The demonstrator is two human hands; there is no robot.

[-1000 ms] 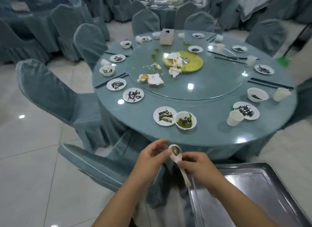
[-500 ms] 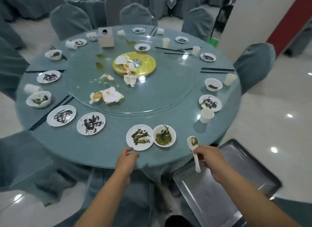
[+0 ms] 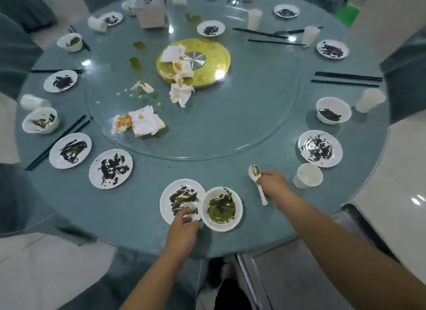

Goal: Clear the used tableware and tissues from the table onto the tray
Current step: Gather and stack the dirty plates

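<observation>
Right hand (image 3: 273, 183) just right of the soiled bowl (image 3: 222, 208); fingers curled round the handle of the white spoon (image 3: 255, 172), over the counter (image 3: 138, 206). Left hand (image 3: 182, 229) at the near rim of the plate (image 3: 175, 194) just left of the bowl; fingers blurred, grip cannot be told. Tray (image 3: 299, 275) lies off the counter edge, nearer than the bowl and to its right.

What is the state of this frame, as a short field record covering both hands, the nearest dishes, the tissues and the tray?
left hand: fingers at the near rim of the soiled plate; grip unclear
right hand: holds the white spoon by its handle, over the table
bowl: green residue inside, right beside the plate
paper cup: upright, right of the spoon
tissues: crumpled, on the glass turntable
tray: steel, by the table's near edge, on the person's right
</observation>
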